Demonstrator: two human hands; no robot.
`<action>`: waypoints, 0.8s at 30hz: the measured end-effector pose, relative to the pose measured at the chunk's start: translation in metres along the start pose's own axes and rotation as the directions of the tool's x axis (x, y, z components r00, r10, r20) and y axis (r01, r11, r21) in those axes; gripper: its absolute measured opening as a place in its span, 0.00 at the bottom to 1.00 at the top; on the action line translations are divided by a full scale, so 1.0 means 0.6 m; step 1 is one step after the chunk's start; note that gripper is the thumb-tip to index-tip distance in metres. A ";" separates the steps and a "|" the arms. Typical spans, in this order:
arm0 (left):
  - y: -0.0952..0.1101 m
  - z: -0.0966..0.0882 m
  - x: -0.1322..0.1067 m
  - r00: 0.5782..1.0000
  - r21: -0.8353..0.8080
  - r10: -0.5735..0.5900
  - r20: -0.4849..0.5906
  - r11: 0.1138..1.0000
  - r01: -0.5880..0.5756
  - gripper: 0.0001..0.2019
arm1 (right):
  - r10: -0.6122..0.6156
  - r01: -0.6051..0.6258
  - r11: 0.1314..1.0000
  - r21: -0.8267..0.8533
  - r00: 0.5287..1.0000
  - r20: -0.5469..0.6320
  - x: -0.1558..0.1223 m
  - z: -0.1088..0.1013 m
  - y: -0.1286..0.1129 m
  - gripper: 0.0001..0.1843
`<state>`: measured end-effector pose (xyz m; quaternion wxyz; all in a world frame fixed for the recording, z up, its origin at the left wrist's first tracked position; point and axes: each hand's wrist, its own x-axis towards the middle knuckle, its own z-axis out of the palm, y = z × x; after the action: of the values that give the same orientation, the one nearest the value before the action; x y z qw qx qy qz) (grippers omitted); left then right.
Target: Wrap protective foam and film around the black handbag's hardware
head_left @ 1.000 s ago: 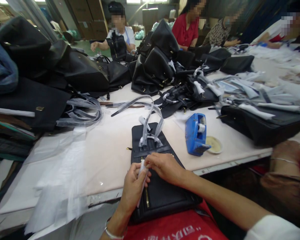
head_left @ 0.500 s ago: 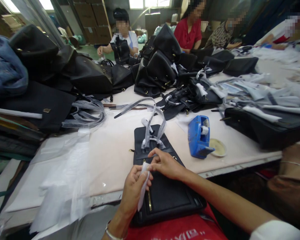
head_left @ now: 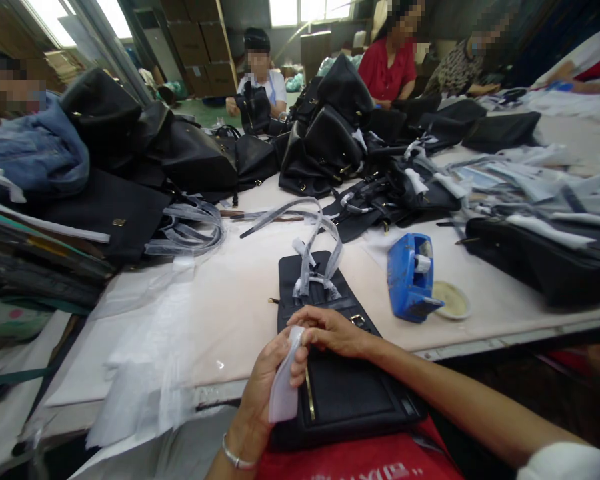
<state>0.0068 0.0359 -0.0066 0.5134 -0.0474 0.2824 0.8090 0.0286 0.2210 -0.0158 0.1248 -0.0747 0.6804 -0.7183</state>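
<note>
My left hand (head_left: 276, 373) is closed around a folded strip of thin white foam wrap (head_left: 284, 395). At the strip's upper end, the fingers of my right hand (head_left: 330, 331) pinch its edge, with the fingertips partly hidden. Both hands are over a black leather backpack (head_left: 353, 390), which lies flat from my lap onto the table edge. A gold zipper (head_left: 310, 395) and a gold buckle (head_left: 357, 320) show on its front. Beyond my hands, its straps (head_left: 307, 260) are wrapped in clear plastic and loop upward onto the table.
A blue tape dispenser (head_left: 411, 277) stands right of the backpack, beside a shallow round dish (head_left: 451, 300). Clear plastic sheets (head_left: 147, 360) hang over the table edge at left. Black bags (head_left: 325, 143) are heaped across the back. Several people sit around the table.
The white strip has turned so more of its broad face shows. My right fingers have drawn in closer to its upper end. The view has shifted slightly left.
</note>
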 end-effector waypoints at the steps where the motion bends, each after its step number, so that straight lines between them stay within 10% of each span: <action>1: 0.000 -0.003 0.001 1.000 -0.046 -0.023 0.012 0.999 0.023 0.11 | -0.031 0.032 0.996 -0.081 0.999 0.013 0.000 -0.002 -0.004 0.18; 8: 0.003 -0.018 -0.002 0.992 -0.225 -0.121 0.033 0.966 0.125 0.08 | -0.225 0.342 0.791 -0.507 0.934 0.278 0.003 -0.016 -0.017 0.20; 15: 0.006 -0.008 -0.004 0.995 -0.076 -0.088 0.042 0.993 0.091 0.16 | -0.135 0.241 0.509 -0.826 0.970 0.200 0.007 -0.039 -0.011 0.25; 24: -0.009 0.030 -0.008 0.947 0.408 0.234 -0.222 0.904 -0.127 0.39 | 0.011 -0.047 0.914 -0.403 0.996 -0.090 -0.003 -0.010 -0.057 0.20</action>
<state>0.0176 0.0428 0.0080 0.3922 -0.0262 0.5064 0.7675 0.0261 0.2288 0.0181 0.0878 -0.0578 0.8198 -0.5629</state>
